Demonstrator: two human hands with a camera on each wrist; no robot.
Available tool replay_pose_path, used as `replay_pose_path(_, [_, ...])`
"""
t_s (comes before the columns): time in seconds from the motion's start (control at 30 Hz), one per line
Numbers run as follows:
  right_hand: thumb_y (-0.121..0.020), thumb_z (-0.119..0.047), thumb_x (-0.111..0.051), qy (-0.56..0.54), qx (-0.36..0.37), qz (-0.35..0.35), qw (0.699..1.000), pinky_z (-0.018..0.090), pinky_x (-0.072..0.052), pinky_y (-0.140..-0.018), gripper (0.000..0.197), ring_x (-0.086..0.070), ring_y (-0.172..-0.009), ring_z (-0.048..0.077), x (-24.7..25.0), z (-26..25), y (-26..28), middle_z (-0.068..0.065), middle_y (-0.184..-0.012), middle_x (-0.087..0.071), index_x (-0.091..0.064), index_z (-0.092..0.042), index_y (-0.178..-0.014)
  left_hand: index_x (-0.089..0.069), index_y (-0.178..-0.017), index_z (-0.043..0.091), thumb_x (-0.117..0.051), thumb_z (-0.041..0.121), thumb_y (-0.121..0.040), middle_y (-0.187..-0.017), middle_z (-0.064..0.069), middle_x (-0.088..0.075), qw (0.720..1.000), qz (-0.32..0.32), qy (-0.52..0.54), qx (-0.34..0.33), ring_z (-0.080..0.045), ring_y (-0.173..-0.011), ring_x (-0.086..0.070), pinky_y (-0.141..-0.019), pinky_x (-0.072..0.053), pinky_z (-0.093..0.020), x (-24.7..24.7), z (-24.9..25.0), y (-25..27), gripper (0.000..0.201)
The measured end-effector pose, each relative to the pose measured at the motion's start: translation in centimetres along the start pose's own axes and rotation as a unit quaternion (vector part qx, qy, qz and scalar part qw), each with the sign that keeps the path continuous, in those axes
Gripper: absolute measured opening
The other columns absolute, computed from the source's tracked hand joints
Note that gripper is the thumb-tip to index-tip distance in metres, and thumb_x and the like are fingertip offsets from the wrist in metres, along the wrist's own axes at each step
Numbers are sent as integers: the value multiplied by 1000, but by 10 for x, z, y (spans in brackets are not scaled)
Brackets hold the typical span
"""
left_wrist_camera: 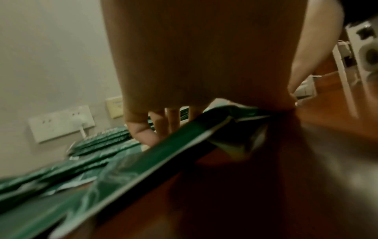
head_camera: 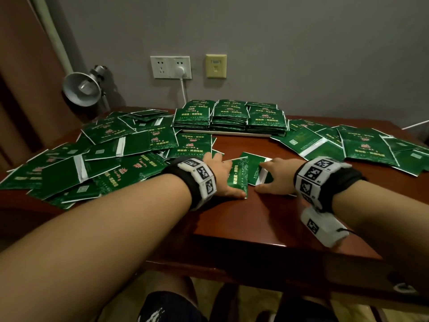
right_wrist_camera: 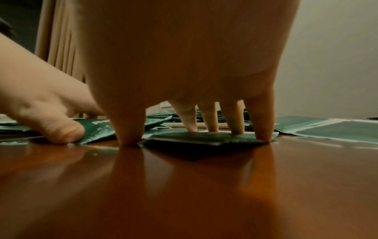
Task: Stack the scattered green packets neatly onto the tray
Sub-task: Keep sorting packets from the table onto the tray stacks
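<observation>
Green foil packets lie scattered left (head_camera: 104, 159) and right (head_camera: 362, 145) on the brown table. At the back, a pale tray (head_camera: 232, 133) carries several neat stacks of packets (head_camera: 229, 115). My left hand (head_camera: 224, 176) grips one green packet (head_camera: 239, 175) (left_wrist_camera: 180, 143), tilted off the table, between thumb and fingers (left_wrist_camera: 143, 132). Beside it, my right hand (head_camera: 271, 177) stands over another packet (head_camera: 254, 163) (right_wrist_camera: 194, 139) lying flat. Its straight fingertips (right_wrist_camera: 263, 134) press on the packet, and its thumb touches the table at the packet's near corner.
A metal clamp lamp (head_camera: 81, 89) stands at the back left. Wall sockets (head_camera: 170, 67) with a white plug and cable sit behind the tray. Bare polished wood (head_camera: 232, 219) runs between my hands and the table's front edge.
</observation>
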State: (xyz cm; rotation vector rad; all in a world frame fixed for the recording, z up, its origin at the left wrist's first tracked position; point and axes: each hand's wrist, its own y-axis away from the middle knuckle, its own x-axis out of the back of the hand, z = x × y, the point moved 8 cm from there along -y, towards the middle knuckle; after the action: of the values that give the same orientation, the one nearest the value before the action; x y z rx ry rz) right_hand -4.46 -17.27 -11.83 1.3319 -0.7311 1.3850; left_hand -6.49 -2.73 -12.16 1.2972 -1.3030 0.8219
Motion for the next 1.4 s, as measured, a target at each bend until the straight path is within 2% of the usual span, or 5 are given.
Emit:
replay_pose_path(0.43, [-86, -72, -42, -32, -2, -16, 999, 41, -35, -110, 86, -36, -138, 26, -2, 1, 2, 3, -156, -28, -20, -23, -153, -37, -142, 11, -42, 63, -92, -141, -13, -47, 956, 124, 236, 121, -29, -124, -50, -101, -46, -46, 32, -53, 2, 72])
replay_pose_path(0.6, [-80, -75, -47, -37, -11, -5, 999, 43, -40, -106, 90, -43, -133, 27, -1, 3, 1, 4, -151, -35, -27, -22, -149, -26, -150, 21, -63, 67, -76, -151, -7, -33, 982, 62, 180, -14, -26, -137, -34, -110, -36, -45, 22, -6, -7, 95])
replay_pose_path(0.87, [-76, -81, -45, -20, -21, -5, 1000, 44, -40, -104, 94, -42, -132, 27, -3, 8, -4, 0, -149, -35, -26, -25, -150, -19, -151, 32, -54, 84, -68, -151, -13, -26, 996, -18, 73, 51, -39, -137, -25, -111, -30, -52, -9, -3, -16, 104])
replay_pose_path(1.1, [-75, -83, -43, -19, -27, -7, 999, 45, -38, -106, 96, -39, -133, 28, -5, 9, -3, 0, -149, -35, -26, -27, -150, -36, -147, 32, -67, 45, -84, -149, -4, -33, 977, -5, 192, -87, -25, -135, -34, -110, -36, -38, 7, 22, -8, 72])
replay_pose_path(1.4, [-56, -99, -30, 24, -64, -8, 998, 47, -47, -93, 110, -49, -111, 26, -1, 13, 1, 6, -122, -42, -55, -22, -130, -33, -148, 15, -25, 92, -71, -150, -24, -27, 985, -39, -11, 168, -46, -132, -33, -106, -34, -55, -7, -16, -7, 110])
